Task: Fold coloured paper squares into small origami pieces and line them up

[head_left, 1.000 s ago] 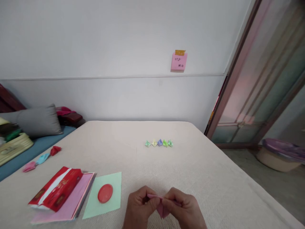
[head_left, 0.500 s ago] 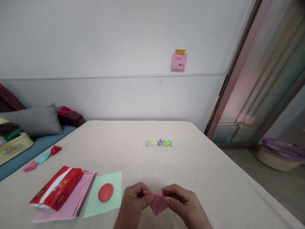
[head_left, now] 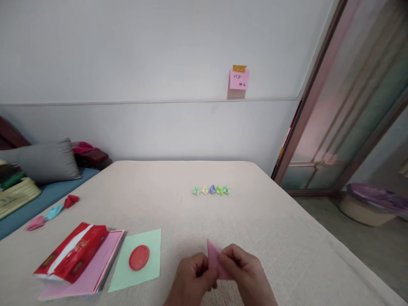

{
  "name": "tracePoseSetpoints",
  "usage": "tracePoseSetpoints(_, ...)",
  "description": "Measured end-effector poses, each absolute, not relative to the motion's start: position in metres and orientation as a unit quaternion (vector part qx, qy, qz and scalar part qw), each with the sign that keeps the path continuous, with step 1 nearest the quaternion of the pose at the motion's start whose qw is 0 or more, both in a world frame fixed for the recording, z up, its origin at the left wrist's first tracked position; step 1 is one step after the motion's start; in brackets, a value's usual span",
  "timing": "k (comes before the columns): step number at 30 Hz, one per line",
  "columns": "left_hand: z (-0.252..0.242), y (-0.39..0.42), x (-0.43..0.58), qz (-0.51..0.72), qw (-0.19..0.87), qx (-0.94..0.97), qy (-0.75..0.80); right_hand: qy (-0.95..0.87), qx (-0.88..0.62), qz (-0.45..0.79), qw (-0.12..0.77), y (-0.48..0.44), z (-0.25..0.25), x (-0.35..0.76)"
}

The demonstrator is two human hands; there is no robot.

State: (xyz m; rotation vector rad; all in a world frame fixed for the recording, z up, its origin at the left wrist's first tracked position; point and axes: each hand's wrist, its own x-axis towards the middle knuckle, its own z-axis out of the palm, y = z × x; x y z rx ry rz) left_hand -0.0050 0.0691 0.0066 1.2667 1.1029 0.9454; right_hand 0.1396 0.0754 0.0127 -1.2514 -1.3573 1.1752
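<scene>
A small folded pink paper (head_left: 216, 260) stands up between my two hands at the near edge of the table. My left hand (head_left: 191, 278) pinches its left side with curled fingers. My right hand (head_left: 247, 274) grips its right side, fingers closed over the fold. A pointed corner of the paper sticks up above my fingers. Farther back on the table (head_left: 274, 238) lies a row of several tiny folded paper shapes (head_left: 211, 190) in green, yellow and blue.
To my left lie a light green sheet (head_left: 149, 265) with a red round lid (head_left: 139, 257) on it, a stack of pink sheets (head_left: 79, 282) under a red packet (head_left: 72, 253), and three folded pieces (head_left: 52, 211) near the left table edge. A glass door stands right.
The pink paper has been turned from lying flat between my fingers to standing with a corner pointing up. Both hands stayed at the near table edge.
</scene>
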Motion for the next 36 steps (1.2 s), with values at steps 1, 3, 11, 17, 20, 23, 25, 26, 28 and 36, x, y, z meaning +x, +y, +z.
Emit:
tracePoseSetpoints(1,0.004,0.07,-0.005,0.392,0.563,0.547,0.48,-0.541,-0.509,0.482,0.465,0.075,0.015,0.14)
tracePoseSetpoints(3,0.001,0.07,-0.007,0.386,0.547,0.554,0.495,-0.528,-0.511,0.492,0.467,0.075,0.018,0.142)
tracePoseSetpoints(11,0.018,0.069,-0.019,0.431,0.534,0.531,0.497,-0.502,-0.483,0.579,0.423,0.076,0.018,0.142)
tracePoseSetpoints(17,0.012,0.07,-0.012,0.464,0.594,0.493,0.434,-0.474,-0.453,0.592,0.469,0.075,0.017,0.135)
tracePoseSetpoints(20,0.005,0.072,-0.008,0.461,0.621,0.487,0.406,-0.469,-0.428,0.61,0.474,0.074,0.015,0.133)
tracePoseSetpoints(23,0.004,0.072,-0.005,0.473,0.598,0.476,0.437,-0.455,-0.437,0.596,0.497,0.074,0.012,0.132)
tracePoseSetpoints(25,0.005,0.07,-0.003,0.457,0.601,0.482,0.444,-0.452,-0.454,0.573,0.511,0.075,0.009,0.132)
tracePoseSetpoints(26,0.005,0.069,-0.001,0.437,0.609,0.49,0.445,-0.452,-0.46,0.566,0.514,0.075,0.006,0.133)
tracePoseSetpoints(28,0.004,0.067,0.002,0.393,0.62,0.508,0.45,-0.452,-0.463,0.56,0.517,0.077,0.002,0.134)
tracePoseSetpoints(36,0.003,0.066,0.001,0.446,0.549,0.522,0.477,-0.422,-0.439,0.588,0.533,0.076,0.004,0.137)
